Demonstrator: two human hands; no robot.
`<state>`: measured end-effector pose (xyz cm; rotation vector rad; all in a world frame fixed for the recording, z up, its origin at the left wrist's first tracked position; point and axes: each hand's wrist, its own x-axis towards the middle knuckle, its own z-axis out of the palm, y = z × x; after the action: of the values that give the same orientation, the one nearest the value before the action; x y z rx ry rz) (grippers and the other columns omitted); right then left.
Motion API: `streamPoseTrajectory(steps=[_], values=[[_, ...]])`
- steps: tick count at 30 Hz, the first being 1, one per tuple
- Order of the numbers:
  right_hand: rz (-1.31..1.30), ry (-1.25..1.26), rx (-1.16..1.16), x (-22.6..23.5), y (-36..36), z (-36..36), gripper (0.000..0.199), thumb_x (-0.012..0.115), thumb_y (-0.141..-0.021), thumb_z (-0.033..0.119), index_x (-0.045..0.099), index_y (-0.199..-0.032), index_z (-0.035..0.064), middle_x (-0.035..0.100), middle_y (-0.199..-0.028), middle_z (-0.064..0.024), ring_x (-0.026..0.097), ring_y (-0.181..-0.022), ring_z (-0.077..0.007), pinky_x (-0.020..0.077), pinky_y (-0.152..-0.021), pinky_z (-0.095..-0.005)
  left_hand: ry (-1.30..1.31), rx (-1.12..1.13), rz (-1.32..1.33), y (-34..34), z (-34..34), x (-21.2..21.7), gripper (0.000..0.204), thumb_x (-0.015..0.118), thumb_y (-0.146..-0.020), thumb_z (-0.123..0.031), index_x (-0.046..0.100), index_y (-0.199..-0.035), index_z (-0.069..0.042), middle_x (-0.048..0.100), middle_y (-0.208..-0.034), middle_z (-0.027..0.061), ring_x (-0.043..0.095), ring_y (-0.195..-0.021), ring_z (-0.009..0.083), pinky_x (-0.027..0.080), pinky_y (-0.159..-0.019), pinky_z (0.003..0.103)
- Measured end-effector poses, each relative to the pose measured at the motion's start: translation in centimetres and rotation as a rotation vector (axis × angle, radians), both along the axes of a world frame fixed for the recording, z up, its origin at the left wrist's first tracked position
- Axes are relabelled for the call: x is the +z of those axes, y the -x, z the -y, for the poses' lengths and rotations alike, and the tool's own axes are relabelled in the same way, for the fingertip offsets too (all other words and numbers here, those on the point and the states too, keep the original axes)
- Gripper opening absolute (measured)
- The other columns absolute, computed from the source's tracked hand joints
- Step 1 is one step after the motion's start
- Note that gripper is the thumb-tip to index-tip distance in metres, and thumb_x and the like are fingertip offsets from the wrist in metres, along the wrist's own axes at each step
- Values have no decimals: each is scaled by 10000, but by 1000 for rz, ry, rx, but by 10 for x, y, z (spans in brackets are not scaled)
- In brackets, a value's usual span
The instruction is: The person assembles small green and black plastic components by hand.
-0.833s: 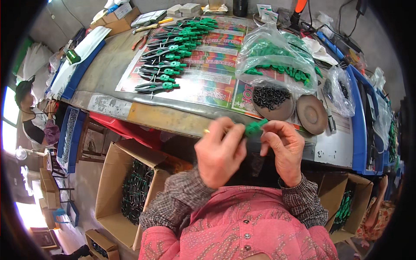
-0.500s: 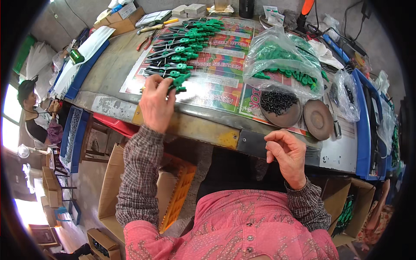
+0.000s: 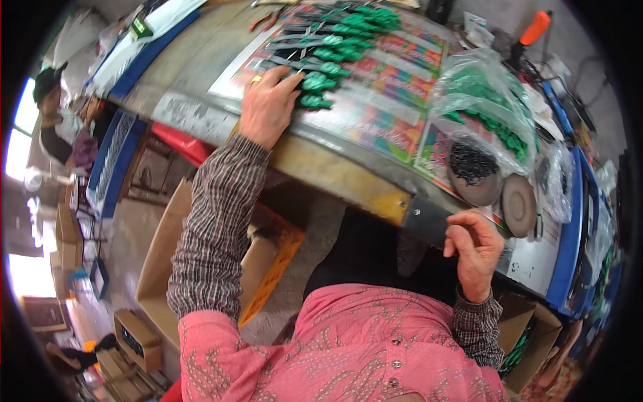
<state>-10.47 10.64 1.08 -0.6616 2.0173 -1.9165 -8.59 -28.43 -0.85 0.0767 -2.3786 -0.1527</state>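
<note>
A row of long black tools with green ends (image 3: 321,61) lies on a colourful printed sheet on the table; their exact kind is blurred. My left hand (image 3: 269,104), wearing a ring, is over the black part of the nearest ones. Its fingers bend down around a tool there, and the fingertips are partly hidden. By the table's front edge hangs my right hand (image 3: 477,251), its fingers loosely curled in toward the thumb with nothing visible in them. Just beyond it stand a round dish of small black parts (image 3: 473,167) and a brown round dish (image 3: 519,204).
A clear plastic bag (image 3: 485,100) of green parts lies at the right. Blue bins flank the table, one at the right (image 3: 569,234). Below the front edge are a cardboard box (image 3: 157,261) and an orange crate (image 3: 274,268). Another person (image 3: 63,127) sits far left.
The view has turned and tilted, so the table sits higher and slanted. My left hand stays at the near end of the row. My right hand remains curled by the edge.
</note>
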Motion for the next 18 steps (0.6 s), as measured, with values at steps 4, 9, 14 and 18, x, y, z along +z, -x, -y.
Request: streamPoseTrajectory(steps=[4, 9, 14, 18], values=[[-43, 18, -42, -4, -1, 1, 116, 559, -876, -40, 617, -974, -58, 564, -810, -55, 525, -564, -84, 401, -509, -197, 64, 1, -144, -24, -6, 10, 313, 693, -753, -47, 675, -1063, -86, 635, -1067, 106, 610, -968, 293, 479, -827, 389], [-120, -27, -88, -10, -1, 2, 97, 571, -888, -10, 614, -961, -57, 553, -816, -56, 475, -543, -68, 364, -481, -183, -40, 36, -129, -90, -13, 7, 208, 674, -779, -8, 701, -978, -61, 654, -957, 97, 637, -868, 261, 504, -771, 346], [-183, -117, -80, -14, -3, 8, 90, 579, -903, 10, 620, -961, -46, 548, -806, -51, 430, -531, -42, 311, -458, -166, -261, 173, -56, -171, -9, -16, 129, 671, -810, 5, 697, -934, -17, 649, -860, 98, 638, -715, 195, 506, -630, 275], [-206, -188, -107, -13, -4, 12, 88, 564, -922, 13, 625, -955, -41, 545, -799, -41, 400, -517, -27, 279, -443, -159, -392, 318, 7, -218, 5, -56, 81, 664, -815, -3, 680, -894, -7, 625, -787, 103, 607, -653, 200, 482, -597, 298]])
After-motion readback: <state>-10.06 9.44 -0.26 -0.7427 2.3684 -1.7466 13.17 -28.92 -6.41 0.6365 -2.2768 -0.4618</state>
